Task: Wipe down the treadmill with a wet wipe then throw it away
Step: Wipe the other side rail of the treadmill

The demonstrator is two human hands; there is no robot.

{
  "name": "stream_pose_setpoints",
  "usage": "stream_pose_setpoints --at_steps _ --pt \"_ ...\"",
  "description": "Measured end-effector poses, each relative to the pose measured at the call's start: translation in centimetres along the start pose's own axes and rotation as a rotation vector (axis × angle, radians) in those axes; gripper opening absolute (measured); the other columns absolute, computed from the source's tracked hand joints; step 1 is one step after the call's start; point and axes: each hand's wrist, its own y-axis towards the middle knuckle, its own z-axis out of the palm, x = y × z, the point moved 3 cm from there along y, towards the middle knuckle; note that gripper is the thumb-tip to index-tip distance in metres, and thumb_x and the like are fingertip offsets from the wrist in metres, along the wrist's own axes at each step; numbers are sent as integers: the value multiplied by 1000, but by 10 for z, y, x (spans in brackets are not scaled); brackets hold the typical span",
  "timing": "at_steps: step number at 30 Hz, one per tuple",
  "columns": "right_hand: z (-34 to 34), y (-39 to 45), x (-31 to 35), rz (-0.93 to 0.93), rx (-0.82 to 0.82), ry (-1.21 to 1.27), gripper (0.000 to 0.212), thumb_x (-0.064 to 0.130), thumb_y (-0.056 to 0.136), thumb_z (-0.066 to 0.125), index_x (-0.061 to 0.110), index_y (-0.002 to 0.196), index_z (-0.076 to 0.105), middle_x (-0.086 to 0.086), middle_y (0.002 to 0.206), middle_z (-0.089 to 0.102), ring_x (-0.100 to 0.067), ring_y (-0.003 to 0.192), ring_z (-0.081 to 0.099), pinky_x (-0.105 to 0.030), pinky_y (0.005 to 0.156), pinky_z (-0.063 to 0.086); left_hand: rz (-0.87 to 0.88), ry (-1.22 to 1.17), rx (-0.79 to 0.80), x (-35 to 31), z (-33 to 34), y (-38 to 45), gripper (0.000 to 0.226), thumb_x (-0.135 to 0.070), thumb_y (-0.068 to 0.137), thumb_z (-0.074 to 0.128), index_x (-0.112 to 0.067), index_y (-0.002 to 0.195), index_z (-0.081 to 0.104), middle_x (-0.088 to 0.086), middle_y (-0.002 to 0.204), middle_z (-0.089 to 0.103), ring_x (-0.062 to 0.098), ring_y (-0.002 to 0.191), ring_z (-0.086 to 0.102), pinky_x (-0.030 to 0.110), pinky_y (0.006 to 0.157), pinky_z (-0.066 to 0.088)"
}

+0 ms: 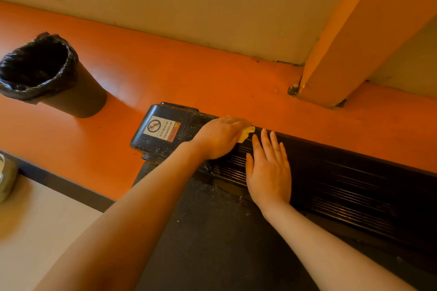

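The left hand (220,137) presses a crumpled pale yellow wet wipe (247,133) against the black ribbed side rail of the treadmill (331,179), fingers curled over the wad so that only a corner of it shows at about three o'clock of the knuckles. The right hand (268,168) lies flat on the same rail just beside it, at roughly four o'clock of the left hand, fingers straight and slightly spread, gripping nothing.

The likeliest fault, as I judge it, is that the small wad misses the grooves of the ribbed rail and only skims the ridges, leaving the white specks that dot the glossy black end cap (163,130) and the textured dark grey belt (212,231). The wipe could also slip out from under the fingers on the rail's far edge and drop to the orange floor (165,66). The black-lined round waste bin (45,71) stands well apart at about ten o'clock of the hands, so a toss from here may fall short.

Counted: two hands, one wipe, one treadmill, one bin, one warning sticker (162,129) on the end cap, one orange pillar (354,42) at one o'clock.
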Motion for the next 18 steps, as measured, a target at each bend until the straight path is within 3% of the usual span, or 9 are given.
stream_pose_setpoints --at_steps 4,7,11,18 --pt "0 0 0 1 8 9 46 29 101 45 11 143 47 -12 155 34 -27 147 22 -41 118 18 -17 32 54 12 -7 -1 43 -20 105 36 -19 147 39 3 149 44 22 136 40 39 110 34" --pt "0 0 0 2 10 6 46 30 102 44 11 144 46 -12 155 34 -27 147 23 -41 118 18 -57 38 35 23 -4 -5 43 -22 105 36 -18 148 39 3 151 42 22 140 37 38 113 30" --pt "-2 1 1 5 38 -3 48 31 103 40 12 146 41 -11 157 30 -25 148 19 -39 119 13 -40 38 -76 26 5 -15 45 -22 105 37 -17 150 37 5 157 33 21 147 24 42 120 22" --pt "-1 0 2 8 51 -19 49 33 104 35 14 148 38 -9 158 27 -24 149 16 -38 119 11 -122 -29 -256 1 30 -62 52 -13 99 51 -13 149 38 8 156 31 24 146 24 42 117 26"
